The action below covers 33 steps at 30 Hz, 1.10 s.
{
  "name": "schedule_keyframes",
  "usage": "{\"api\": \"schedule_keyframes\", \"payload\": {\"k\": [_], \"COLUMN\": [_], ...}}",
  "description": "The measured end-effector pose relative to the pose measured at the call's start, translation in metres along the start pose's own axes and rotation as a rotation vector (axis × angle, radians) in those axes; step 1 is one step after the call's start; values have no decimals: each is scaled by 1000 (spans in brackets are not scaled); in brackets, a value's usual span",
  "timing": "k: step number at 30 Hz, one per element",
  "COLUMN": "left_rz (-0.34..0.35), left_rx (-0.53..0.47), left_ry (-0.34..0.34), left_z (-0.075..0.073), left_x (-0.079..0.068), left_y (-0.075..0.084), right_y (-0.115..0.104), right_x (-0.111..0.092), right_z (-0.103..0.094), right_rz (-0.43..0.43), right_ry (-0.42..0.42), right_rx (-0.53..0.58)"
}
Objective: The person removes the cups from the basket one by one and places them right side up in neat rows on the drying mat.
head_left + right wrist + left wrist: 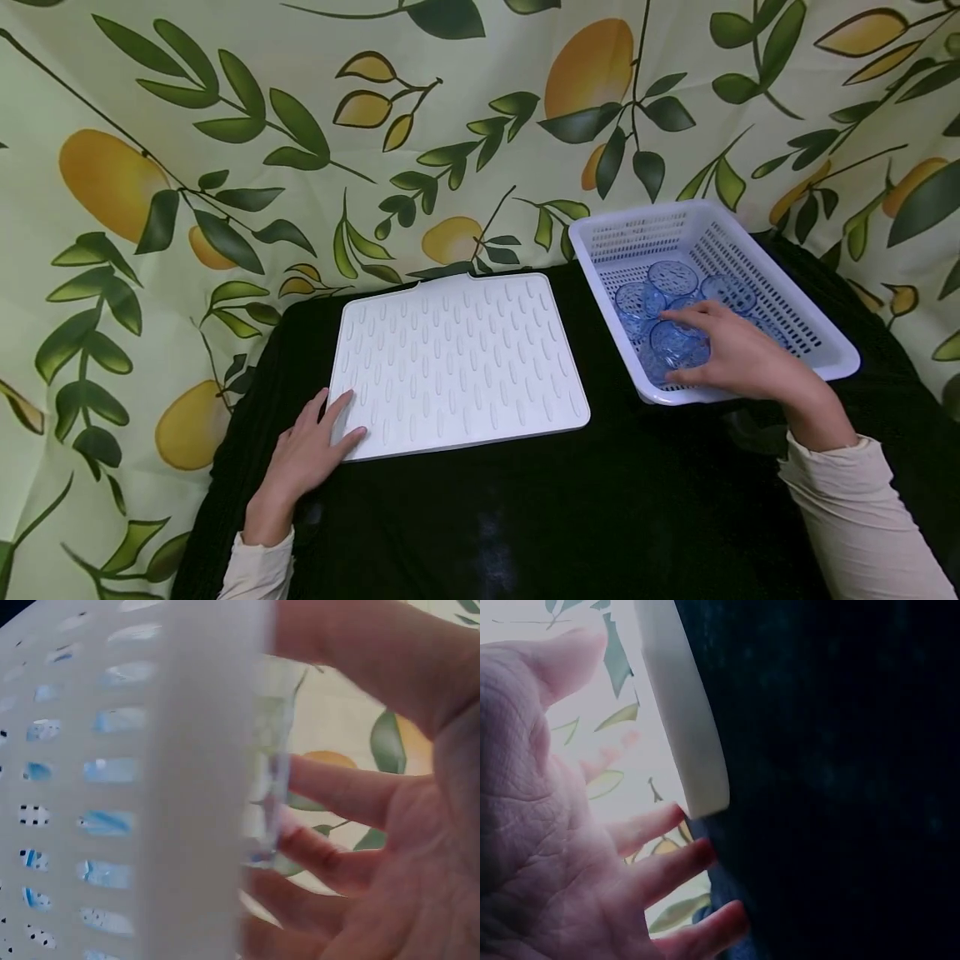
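Note:
My right hand (738,350) reaches over the front wall of a white plastic basket (780,267), with thumb and fingers on either side of a blue glass (678,337). In the right wrist view, fingertips meet the side of this see-through glass (271,761), and the basket wall hides much of the grip. Several more blue glasses (672,277) with patterned sides are grouped around it in the basket. At the lower left corner of a white ridged draining board (457,358), my left hand (306,450) rests with fingers spread, its fingertips and thumb on the edge.
A dark cloth (525,508) covers the table under the board and the basket. Behind and along the sides hangs a pale curtain (300,200) printed with leaves and orange fruit. The basket stands to the right of the board, with a strip of cloth between them.

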<state>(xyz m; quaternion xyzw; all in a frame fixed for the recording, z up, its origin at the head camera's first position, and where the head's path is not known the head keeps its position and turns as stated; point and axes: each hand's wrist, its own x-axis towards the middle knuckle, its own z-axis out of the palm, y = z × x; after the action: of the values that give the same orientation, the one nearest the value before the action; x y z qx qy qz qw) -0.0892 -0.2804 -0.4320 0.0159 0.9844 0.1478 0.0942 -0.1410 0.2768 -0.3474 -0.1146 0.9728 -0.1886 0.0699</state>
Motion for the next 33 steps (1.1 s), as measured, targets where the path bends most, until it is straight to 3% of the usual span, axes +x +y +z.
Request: {"api": "schedule_keyframes", "payload": {"k": [9, 15, 20, 24, 33], "left_rz": [-1, -1, -6, 3, 35], "left_rx": [-20, -41, -52, -55, -112], "left_ry": [-59, -50, -47, -42, -61], "left_z": [1, 0, -1, -3, -2], "left_x": [-1, -1, -1, 0, 1], "left_y": [-8, -7, -6, -9, -20], "right_y": [-9, -18, -26, -32, -35], "right_x": [-6, 1, 4, 7, 13], "right_z": [-13, -17, -19, -16, -12], "right_rz": [-87, -69, -47, -60, -29], "right_ry": [194, 221, 242, 231, 116], "right_rx": [148, 141, 219, 275, 268]}}
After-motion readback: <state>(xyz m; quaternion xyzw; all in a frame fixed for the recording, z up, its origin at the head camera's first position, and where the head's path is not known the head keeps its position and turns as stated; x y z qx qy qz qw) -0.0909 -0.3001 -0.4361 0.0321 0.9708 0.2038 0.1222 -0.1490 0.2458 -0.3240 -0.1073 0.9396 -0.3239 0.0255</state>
